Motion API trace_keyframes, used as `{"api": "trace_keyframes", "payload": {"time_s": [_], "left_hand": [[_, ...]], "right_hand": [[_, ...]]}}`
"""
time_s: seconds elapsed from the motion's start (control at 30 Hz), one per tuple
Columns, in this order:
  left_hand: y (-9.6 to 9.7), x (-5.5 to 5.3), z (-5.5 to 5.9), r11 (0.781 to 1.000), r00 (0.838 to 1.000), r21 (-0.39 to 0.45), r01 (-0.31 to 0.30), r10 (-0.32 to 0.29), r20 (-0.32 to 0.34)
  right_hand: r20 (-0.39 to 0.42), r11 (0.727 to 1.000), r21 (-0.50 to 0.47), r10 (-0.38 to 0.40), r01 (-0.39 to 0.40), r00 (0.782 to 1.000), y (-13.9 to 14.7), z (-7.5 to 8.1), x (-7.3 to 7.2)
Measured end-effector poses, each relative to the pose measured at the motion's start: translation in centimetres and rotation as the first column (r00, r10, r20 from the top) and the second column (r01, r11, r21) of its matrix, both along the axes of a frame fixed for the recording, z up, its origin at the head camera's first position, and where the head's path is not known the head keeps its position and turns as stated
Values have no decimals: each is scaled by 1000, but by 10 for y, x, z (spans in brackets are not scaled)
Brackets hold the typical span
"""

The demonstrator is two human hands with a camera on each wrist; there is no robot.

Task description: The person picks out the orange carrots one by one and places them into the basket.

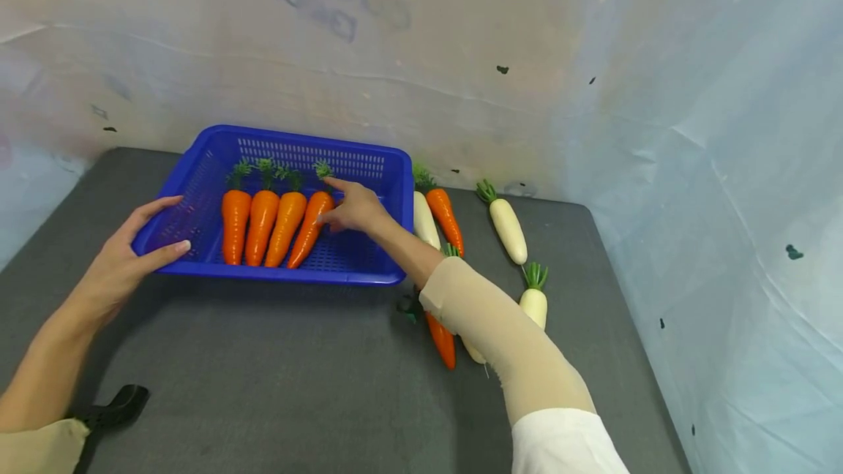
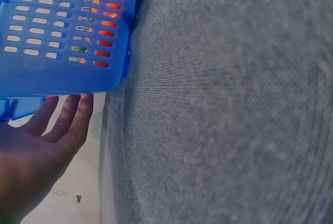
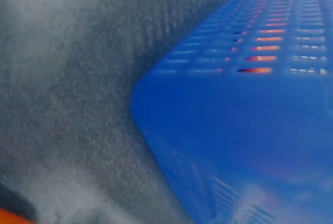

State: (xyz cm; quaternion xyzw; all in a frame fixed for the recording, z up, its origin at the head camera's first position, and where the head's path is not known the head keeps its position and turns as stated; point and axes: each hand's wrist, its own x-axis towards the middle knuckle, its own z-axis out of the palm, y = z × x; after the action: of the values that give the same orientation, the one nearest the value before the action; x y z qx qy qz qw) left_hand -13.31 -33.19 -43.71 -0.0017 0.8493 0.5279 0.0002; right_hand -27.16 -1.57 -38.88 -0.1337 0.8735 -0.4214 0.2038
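Observation:
A blue slotted plastic basket (image 1: pixel 276 274) stands on the dark table, with several orange carrots in a row inside it. My left hand (image 1: pixel 121 258) holds its left end, thumb over the near-left rim; in the left wrist view the fingers of that hand (image 2: pixel 39 146) reach the basket's edge. Inside the basket, my right hand (image 1: pixel 356 207) is at the upper end of the rightmost carrot (image 1: pixel 309 229), which lies tilted. The index finger stretches to its green leaves and the thumb touches its side. Blue basket wall (image 3: pixel 234 109) fills the right wrist view, which does not show the hand.
Right of the basket lie a white radish (image 1: pixel 425 219), a carrot (image 1: pixel 446 218) and another radish (image 1: pixel 508 231). Partly behind my right forearm are a further radish (image 1: pixel 533 306) and carrot (image 1: pixel 441 339). A hanging sheet (image 1: pixel 395 57) bounds the table's back and right.

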Motion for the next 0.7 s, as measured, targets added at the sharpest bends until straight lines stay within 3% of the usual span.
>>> {"api": "trace_keyframes", "payload": {"time_s": [0.13,0.3,0.57,0.7], "left_hand": [[0,0,0,1000,1000,8,1,-1,-7],[-3,-1,-2,1000,1000,17,6,-5,-4],[-3,-1,-1,999,1000,31,13,-13,-4],[-2,-3,1,999,1000,26,19,-19,-8]], "right_hand": [[-83,999,-19,26,-27,996,7,4,-4],[-156,991,-120,47,-67,987,19,6,-10],[-186,951,-275,94,-144,978,44,22,-9],[-196,919,-370,68,-138,978,61,33,-8]]}}
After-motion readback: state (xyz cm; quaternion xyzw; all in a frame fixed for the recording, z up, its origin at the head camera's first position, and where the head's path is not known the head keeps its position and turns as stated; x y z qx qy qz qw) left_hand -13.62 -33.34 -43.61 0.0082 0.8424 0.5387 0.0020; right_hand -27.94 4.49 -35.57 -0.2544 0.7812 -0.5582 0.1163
